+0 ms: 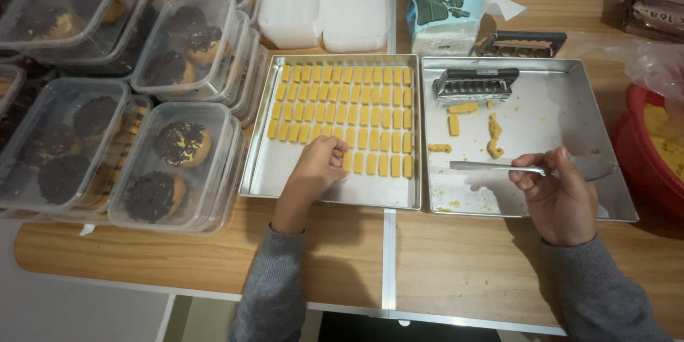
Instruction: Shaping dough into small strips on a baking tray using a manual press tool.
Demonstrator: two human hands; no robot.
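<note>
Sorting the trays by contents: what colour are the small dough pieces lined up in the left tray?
Yellow dough pieces, in neat rows; the head view shows them.

Dim warm light, edges bowed

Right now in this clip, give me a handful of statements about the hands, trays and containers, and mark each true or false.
1. The left hand rests over the left tray, at the near rows of yellow dough pieces. True.
2. The right hand holds a wooden spoon. False: it holds a flat metal blade over the right tray.
3. The right tray is filled with neat rows of dough. False: it holds only a few loose dough scraps and a metal cutter.
4. Clear plastic containers of dark-topped cookies are stacked left of the trays. True.
5. A red bowl stands at the right edge. True.
</note>
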